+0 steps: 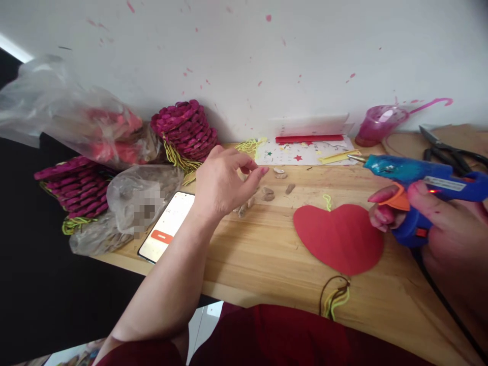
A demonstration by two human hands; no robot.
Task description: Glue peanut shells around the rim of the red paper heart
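Note:
My right hand (427, 223) grips a blue hot glue gun (419, 175) with an orange trigger, its nozzle pointing left above the table. A red paper heart (339, 239) with a small yellow loop at its top lies flat just left of that hand. My left hand (224, 180) reaches over a scatter of small brown pieces (267, 192) on the wooden table (259, 254), thumb and fingers pinched together. What the pinch holds, if anything, is too small to see.
A phone (168, 226) lies beside my left forearm. Stacks of magenta woven items (186, 129) and plastic bags (76, 117) fill the left. A sticker sheet (305, 151), a pink cup (377, 122) and scissors (446, 147) sit by the wall. Brown and yellow cords (335, 297) hang at the front edge.

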